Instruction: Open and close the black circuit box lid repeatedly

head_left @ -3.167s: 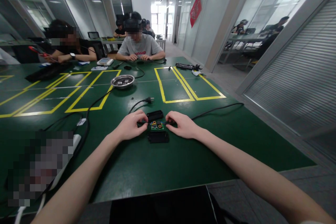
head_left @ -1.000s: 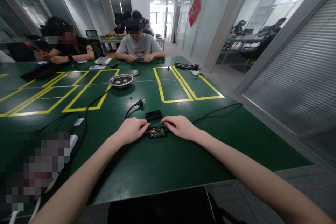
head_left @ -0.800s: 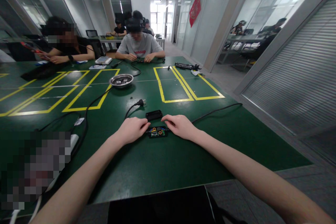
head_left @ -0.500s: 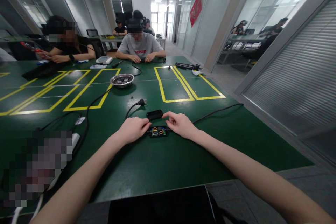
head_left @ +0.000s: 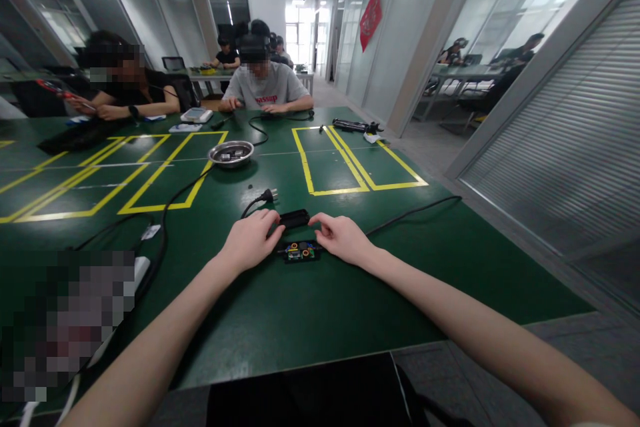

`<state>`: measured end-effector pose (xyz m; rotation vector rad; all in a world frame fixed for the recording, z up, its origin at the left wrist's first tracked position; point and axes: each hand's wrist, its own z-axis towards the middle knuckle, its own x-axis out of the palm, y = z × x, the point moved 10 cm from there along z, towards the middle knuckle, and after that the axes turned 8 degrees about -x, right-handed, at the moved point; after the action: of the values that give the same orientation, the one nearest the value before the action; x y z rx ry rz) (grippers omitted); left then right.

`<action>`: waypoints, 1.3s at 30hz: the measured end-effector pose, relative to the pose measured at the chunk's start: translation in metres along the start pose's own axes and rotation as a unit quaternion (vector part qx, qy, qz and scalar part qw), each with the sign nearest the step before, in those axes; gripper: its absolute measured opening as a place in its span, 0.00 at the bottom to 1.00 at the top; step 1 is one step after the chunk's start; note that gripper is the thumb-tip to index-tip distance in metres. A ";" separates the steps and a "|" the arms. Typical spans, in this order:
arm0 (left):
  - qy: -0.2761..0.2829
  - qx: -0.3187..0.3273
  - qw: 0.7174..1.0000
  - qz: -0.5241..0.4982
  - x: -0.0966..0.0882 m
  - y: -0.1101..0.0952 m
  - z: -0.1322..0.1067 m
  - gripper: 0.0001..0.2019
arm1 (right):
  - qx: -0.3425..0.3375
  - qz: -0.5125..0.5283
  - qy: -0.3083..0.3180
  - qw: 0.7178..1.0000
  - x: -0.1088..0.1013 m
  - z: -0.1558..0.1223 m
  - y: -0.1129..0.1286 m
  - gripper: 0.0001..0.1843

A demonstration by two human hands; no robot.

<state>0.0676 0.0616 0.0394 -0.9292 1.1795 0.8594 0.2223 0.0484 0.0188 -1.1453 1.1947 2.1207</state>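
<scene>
Flanking black cover [head_left: 295, 218] | left hand [head_left: 250, 239], right hand [head_left: 345, 238] at its ends | grip: cannot tell if pinching | circuit board [head_left: 301, 251] nearby

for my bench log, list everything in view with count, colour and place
board: one, green, in near shell
near shell: one, black, between hands
far shell: one, black, beyond near shell
plug: one, black, beyond left hand
cords: several, black or white, on table
bowl: one, silver, mid-table, metal parts inside
device: one, white, far side
folded stand: one, black, far right
tape: several rectangles, yellow, on table
blurred thing: one, white-edged, left
table: one, green, centre
hanging: one, red, right wall
chairs: several, black, background
people: several, grey and black tops, beyond table
left hand: one, bare, far shell's left end
right hand: one, bare, far shell's right end
</scene>
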 end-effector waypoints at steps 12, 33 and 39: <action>-0.033 0.146 0.988 -0.037 0.004 -0.011 -0.004 0.10 | -0.067 0.007 -0.095 0.993 -0.008 -0.001 0.002 0.26; 0.178 -0.039 0.836 -0.518 0.025 0.017 0.004 0.20 | -0.062 0.260 -0.070 0.961 -0.004 -0.001 -0.003 0.17; 0.218 -0.046 0.809 -0.543 0.028 0.016 0.002 0.16 | -0.079 0.274 -0.063 0.956 -0.003 -0.001 0.002 0.18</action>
<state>0.0587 0.0719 0.0097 -1.6820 0.7473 -0.2591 0.2233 0.0463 0.0220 -0.7792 1.4243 2.6947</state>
